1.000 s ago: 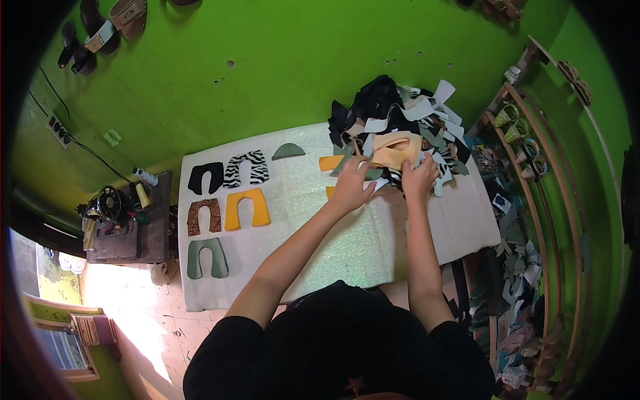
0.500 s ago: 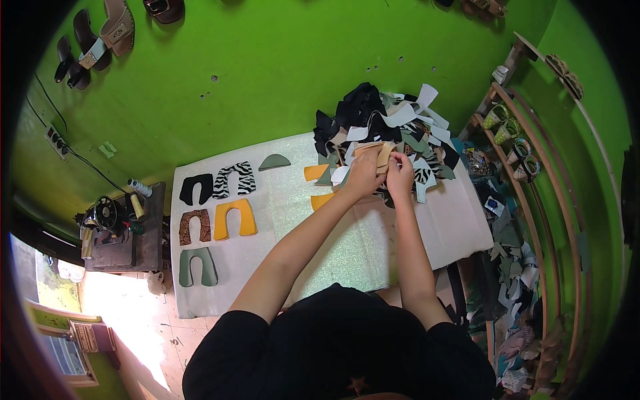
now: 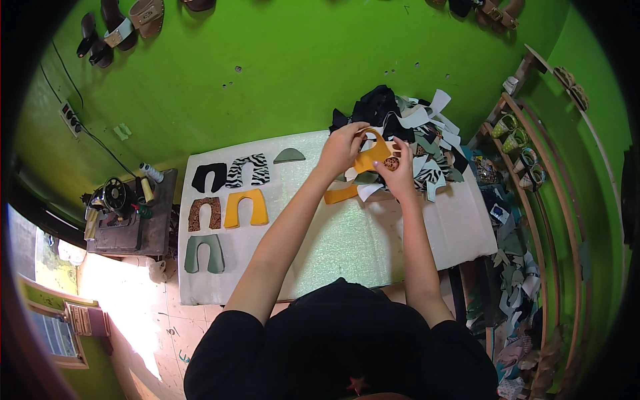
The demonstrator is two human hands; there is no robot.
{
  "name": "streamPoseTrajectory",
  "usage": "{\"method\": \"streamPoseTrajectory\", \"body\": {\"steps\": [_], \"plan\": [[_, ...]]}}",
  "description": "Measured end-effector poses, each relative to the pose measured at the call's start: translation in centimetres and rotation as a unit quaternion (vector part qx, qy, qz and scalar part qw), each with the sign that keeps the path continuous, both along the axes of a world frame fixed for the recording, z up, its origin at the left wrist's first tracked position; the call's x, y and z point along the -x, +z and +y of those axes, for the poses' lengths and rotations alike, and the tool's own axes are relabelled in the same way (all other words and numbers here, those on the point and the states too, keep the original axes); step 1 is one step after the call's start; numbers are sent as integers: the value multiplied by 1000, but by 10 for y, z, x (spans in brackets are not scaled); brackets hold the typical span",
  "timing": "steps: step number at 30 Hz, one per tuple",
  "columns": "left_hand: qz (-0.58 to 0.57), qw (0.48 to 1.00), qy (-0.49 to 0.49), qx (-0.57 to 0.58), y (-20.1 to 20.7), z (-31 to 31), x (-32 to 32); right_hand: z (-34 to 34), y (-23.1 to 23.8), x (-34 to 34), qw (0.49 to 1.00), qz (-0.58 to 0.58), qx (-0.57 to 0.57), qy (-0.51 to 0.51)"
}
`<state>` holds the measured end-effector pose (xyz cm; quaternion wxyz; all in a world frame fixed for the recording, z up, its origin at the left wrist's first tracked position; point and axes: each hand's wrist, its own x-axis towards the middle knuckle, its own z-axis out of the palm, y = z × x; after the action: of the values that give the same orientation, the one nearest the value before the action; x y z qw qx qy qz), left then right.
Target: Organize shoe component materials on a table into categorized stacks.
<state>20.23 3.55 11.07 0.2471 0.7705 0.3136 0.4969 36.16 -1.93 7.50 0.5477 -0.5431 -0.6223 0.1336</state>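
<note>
Between my two hands, over the front of a scrap pile, is a yellow cut-out piece (image 3: 372,159) of leather-like material with a curved strip at its top. My left hand (image 3: 341,148) pinches it at the upper left edge. Closed on its right side is my right hand (image 3: 398,175), the thumb lying over the lower part. A leopard-print piece (image 3: 391,163) shows beside the right fingers. Behind them rises the pile of scraps (image 3: 380,107) in black, white, green and zebra print. Another yellow scrap (image 3: 341,194) lies below my left hand.
On the left of the white-covered table (image 3: 313,247) lie U-shaped pieces: black (image 3: 209,179), zebra (image 3: 247,171), leopard (image 3: 205,214), yellow (image 3: 247,208) and green (image 3: 204,254). A green half-round (image 3: 289,155) lies near them. A sewing machine (image 3: 115,197) stands left, a wooden rack (image 3: 533,160) right.
The beige pieces in my hands are no longer seen there; both hands now hold the yellow piece. My hands have moved apart, and the whole view has shifted slightly.
</note>
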Motion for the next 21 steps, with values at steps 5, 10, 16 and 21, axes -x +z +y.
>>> {"method": "streamPoseTrajectory", "body": {"steps": [5, 10, 16, 21], "plan": [[124, 992, 4, 10, 26, -21, 43, -2, 2, 35, 995, 6, 44, 89], [77, 979, -34, 185, 34, -40, 83, 3, -21, 57, 970, 113, 163, 143], [-3, 938, -57, 343, -5, -61, 146, -20, -36, 111, 879, 330, 234, 253], [-175, 832, -90, 519, -53, -83, 174, -46, -50, 149, 828, 376, 291, 297]]}}
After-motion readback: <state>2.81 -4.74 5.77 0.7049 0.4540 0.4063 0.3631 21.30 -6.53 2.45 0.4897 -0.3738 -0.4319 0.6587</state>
